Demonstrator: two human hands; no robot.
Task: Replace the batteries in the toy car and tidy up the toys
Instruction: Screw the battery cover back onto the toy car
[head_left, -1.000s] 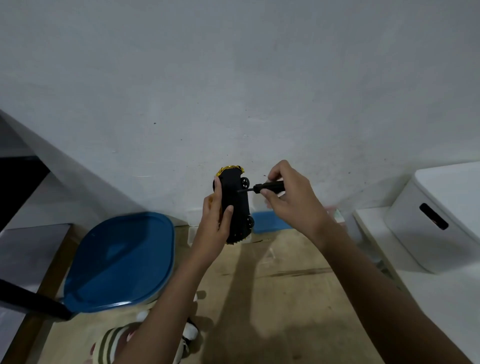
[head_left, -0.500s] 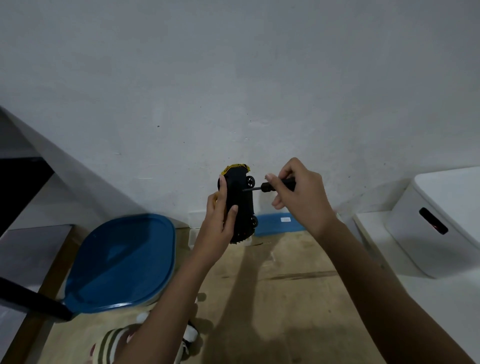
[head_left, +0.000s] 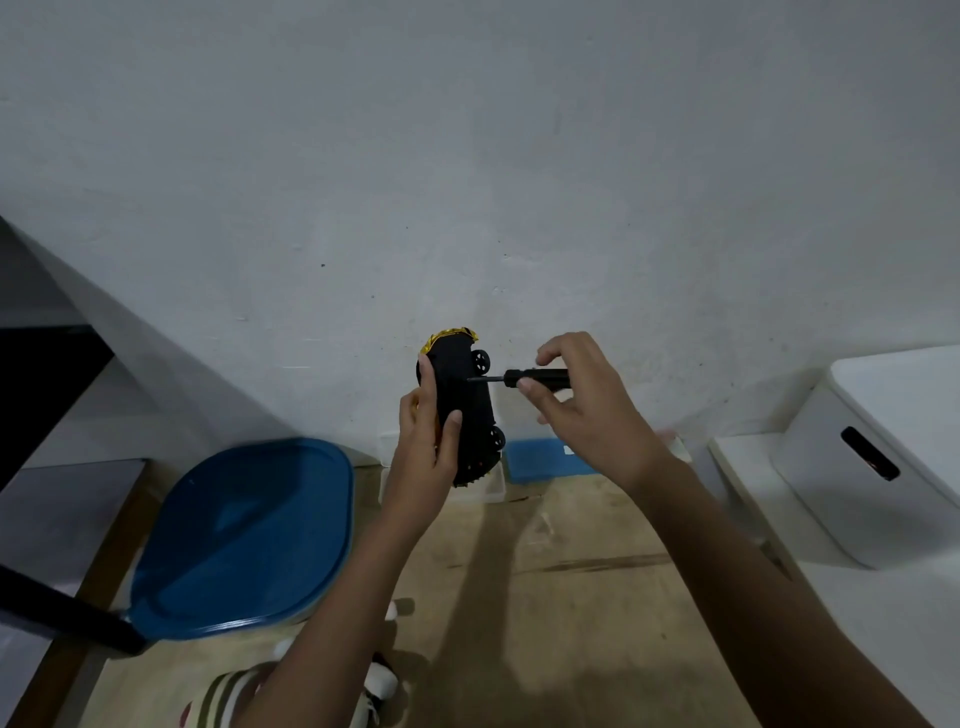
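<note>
My left hand (head_left: 423, 441) grips a black toy car (head_left: 465, 405) with a yellow edge, held upright in the air with its underside and small black wheels facing right. My right hand (head_left: 587, 400) pinches a small black screwdriver (head_left: 535, 378) by its handle, lying level. The metal tip touches the car's underside near the upper wheel. The car's far side is hidden behind my left fingers.
A blue-lidded container (head_left: 244, 535) stands on the wooden floor (head_left: 545, 597) at the left. A clear box (head_left: 488, 488) and a flat blue thing (head_left: 545, 457) lie against the white wall. A white bin (head_left: 883, 457) sits at the right. A striped toy (head_left: 228, 696) lies near the bottom.
Both hands and the car have drifted slightly right and up. My right fingers have shifted along the screwdriver handle, now more spread, while the tip stays on the car's underside.
</note>
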